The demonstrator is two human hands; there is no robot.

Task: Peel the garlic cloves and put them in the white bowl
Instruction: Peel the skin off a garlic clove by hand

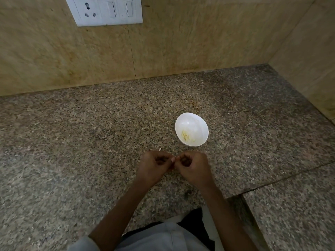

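A white bowl (191, 129) stands on the speckled granite counter (90, 142), with several pale peeled garlic pieces (186, 136) lying in its bottom. Just in front of the bowl, my left hand (154, 165) and my right hand (192, 166) meet over the counter, fingers curled. Between their fingertips they pinch a small garlic clove (174, 159), mostly hidden by the fingers. A thin pale sliver of garlic skin (159, 149) lies on the counter just beyond my left hand.
A beige stone wall (163, 51) runs along the back and the right side, forming a corner. A white switch and socket plate (105, 10) is on the back wall. A seam and a step in the counter (239, 193) lie at the right front.
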